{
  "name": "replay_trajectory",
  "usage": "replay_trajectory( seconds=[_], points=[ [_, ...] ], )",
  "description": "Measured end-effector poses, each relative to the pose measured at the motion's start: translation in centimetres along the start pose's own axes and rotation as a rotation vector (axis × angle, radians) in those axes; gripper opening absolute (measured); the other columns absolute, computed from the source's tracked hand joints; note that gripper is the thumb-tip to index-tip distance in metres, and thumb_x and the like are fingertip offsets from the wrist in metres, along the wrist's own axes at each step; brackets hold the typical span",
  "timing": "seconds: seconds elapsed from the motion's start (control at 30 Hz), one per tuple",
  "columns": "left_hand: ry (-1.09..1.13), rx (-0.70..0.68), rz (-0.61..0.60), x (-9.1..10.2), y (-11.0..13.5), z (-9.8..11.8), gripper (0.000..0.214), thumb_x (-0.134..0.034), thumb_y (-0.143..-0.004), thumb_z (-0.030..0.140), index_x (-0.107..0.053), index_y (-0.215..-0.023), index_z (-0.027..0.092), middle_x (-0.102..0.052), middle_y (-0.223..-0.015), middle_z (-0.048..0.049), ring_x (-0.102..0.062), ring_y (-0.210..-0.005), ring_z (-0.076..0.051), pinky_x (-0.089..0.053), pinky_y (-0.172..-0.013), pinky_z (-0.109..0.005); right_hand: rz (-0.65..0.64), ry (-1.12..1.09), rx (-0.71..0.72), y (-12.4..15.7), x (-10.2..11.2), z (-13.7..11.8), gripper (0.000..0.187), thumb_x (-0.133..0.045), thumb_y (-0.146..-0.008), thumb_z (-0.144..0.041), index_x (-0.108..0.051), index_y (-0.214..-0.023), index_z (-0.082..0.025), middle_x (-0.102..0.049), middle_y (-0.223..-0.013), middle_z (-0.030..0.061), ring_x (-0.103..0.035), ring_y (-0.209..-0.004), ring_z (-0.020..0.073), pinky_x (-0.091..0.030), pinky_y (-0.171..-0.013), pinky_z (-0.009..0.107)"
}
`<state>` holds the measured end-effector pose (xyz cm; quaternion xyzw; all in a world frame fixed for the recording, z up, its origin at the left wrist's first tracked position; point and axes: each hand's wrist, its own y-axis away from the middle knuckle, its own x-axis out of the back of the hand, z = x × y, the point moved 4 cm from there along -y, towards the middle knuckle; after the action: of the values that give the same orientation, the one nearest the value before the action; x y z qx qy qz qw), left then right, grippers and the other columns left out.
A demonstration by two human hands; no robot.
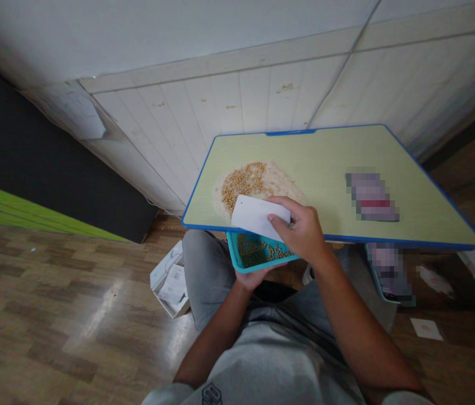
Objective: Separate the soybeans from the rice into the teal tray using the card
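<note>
My right hand [306, 228] is closed on a white card [256, 216], thumb on top, held over the near edge of the table. Just beyond the card lies a heap of round yellow beans, like soybeans [243, 183], on a spread of pale rice-like grains [281, 175]. My left hand [254, 278] grips a teal plastic tray [236, 259] from below, under the table's near edge. Inside the tray are many similar round beans [258, 251]. The card and my right hand cover part of the tray; most of my left fingers are hidden beneath it.
The small light-green table [321, 152] has a blue rim and stands by a white panelled wall [216, 107]. A blurred-out flat object [372, 197] lies on its right side. An open white box [172, 284] sits on the wooden floor, left of my leg. Another pixelated object [391, 273] rests by my right leg.
</note>
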<state>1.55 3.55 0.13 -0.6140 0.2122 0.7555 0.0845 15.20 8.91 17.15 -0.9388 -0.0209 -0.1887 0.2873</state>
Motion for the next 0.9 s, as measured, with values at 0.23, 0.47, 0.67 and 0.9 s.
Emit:
replay_trajectory(
  seconds=[0.23, 0.47, 0.67, 0.9],
  points=[
    [0.004, 0.009, 0.016, 0.2, 0.0, 0.0, 0.082, -0.024, -0.106, 0.072, -0.032, -0.177, 0.033, -0.034, -0.184, -0.0092, -0.016, -0.174, -0.043, -0.009, -0.132, -0.084, 0.088, 0.012, -0.036, 0.5, 0.5, 1.1, 0.031, -0.069, -0.089, -0.027, -0.083, -0.116, -0.021, -0.087, -0.099, 0.0042, -0.073, -0.065, 0.0200, -0.053, -0.055, 0.029],
    [-0.042, 0.031, -0.013, 0.3, 0.1, -0.3, 0.091, -0.025, -0.101, 0.077, -0.030, -0.177, 0.027, -0.015, -0.189, -0.0103, 0.006, -0.175, -0.043, -0.001, -0.135, -0.077, 0.157, -0.010, -0.022, -0.7, 0.8, 2.2, 0.031, -0.069, -0.090, -0.025, -0.084, -0.117, -0.023, -0.088, -0.112, 0.0063, -0.082, -0.091, 0.0267, -0.064, -0.074, 0.036],
    [-0.027, 0.024, -0.015, 0.2, 0.2, -0.1, 0.090, -0.021, -0.104, 0.075, -0.026, -0.178, 0.025, -0.010, -0.189, -0.0108, 0.009, -0.174, -0.043, 0.004, -0.134, -0.078, 0.078, -0.011, 0.047, -2.1, -0.1, 2.3, 0.031, -0.067, -0.093, -0.020, -0.084, -0.117, -0.025, -0.087, -0.118, 0.0044, -0.082, -0.113, 0.0276, -0.065, -0.099, 0.041],
    [0.050, 0.006, 0.044, 0.8, 0.1, -0.1, 0.087, -0.023, -0.104, 0.074, -0.024, -0.179, 0.030, -0.020, -0.187, -0.0103, -0.003, -0.174, -0.045, 0.008, -0.131, -0.084, -0.002, 0.031, 0.064, -2.8, -0.7, 2.1, 0.030, -0.065, -0.096, -0.020, -0.084, -0.119, -0.027, -0.087, -0.120, 0.0029, -0.082, -0.115, 0.0268, -0.065, -0.101, 0.042]
  ],
)
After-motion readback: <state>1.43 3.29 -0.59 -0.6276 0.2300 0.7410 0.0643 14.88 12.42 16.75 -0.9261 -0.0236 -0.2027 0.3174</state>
